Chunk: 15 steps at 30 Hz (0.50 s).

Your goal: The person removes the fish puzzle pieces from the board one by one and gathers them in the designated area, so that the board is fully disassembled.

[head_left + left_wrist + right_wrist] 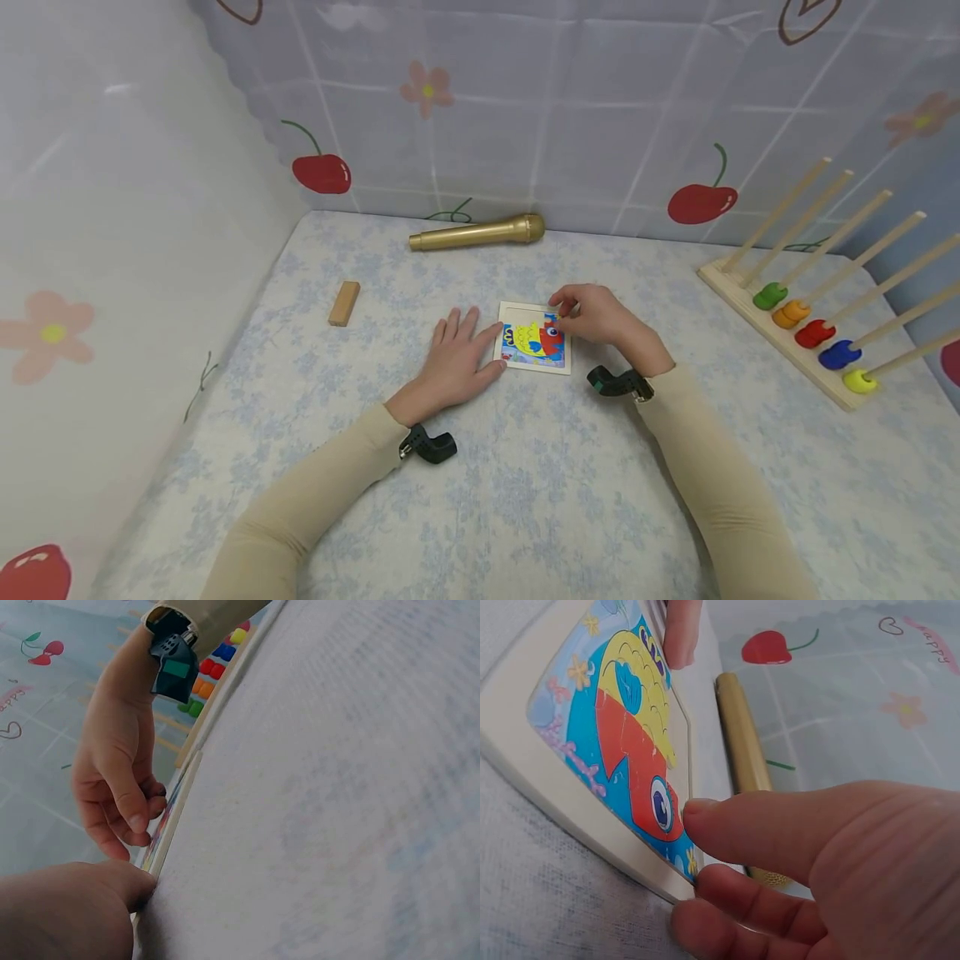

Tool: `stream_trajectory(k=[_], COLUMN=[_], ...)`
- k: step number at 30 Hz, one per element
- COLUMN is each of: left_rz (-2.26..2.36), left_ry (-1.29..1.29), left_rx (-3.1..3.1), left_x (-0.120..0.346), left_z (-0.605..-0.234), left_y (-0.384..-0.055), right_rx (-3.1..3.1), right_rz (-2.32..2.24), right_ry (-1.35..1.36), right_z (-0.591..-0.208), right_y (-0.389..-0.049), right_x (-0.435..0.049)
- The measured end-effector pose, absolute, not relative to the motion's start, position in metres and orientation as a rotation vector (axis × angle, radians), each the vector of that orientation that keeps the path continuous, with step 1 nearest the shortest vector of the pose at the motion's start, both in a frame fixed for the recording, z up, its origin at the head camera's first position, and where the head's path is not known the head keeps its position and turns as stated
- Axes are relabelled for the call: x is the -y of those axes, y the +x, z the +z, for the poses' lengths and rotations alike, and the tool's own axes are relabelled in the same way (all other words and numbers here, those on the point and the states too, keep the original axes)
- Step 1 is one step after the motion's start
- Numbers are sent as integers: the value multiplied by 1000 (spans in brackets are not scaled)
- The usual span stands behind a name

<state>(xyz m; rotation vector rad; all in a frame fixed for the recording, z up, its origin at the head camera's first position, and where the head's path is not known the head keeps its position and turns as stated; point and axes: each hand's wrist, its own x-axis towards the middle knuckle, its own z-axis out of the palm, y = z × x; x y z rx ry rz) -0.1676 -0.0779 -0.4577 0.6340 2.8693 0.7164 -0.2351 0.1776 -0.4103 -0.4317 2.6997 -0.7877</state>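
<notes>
A small fish jigsaw puzzle (533,342) in a pale wooden frame lies on the table between both hands. A bare cream strip shows along the tray's far side. My left hand (453,363) lies palm down with fingers spread, its thumb and index fingertip at the frame's left edge. At the far right corner is my right hand (596,314), its fingers loosely bent. In the right wrist view its thumb (735,829) meets the puzzle beside the fish's eye, and other fingertips (697,926) are by the frame's corner. Nothing shows between thumb and fingers.
Behind the puzzle lies a gold toy microphone (477,232). A wooden block (344,303) rests at the left. On the right stands a wooden peg rack (780,333) with coloured beads and tall rods. A patterned curtain (480,108) hangs along the table's back edge.
</notes>
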Motion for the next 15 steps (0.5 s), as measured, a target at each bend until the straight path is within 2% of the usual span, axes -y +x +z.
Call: stream_trajectory(k=[15], left_rz=[715], left_ry=[639], left_rx=[-2869], left_x=[79], left_z=[-458], left_y=[-168], right_rx=[-2698], right_rz=[-681], right_ry=[-438], right_z=[-415], right_y=[-237], right_x=[-176])
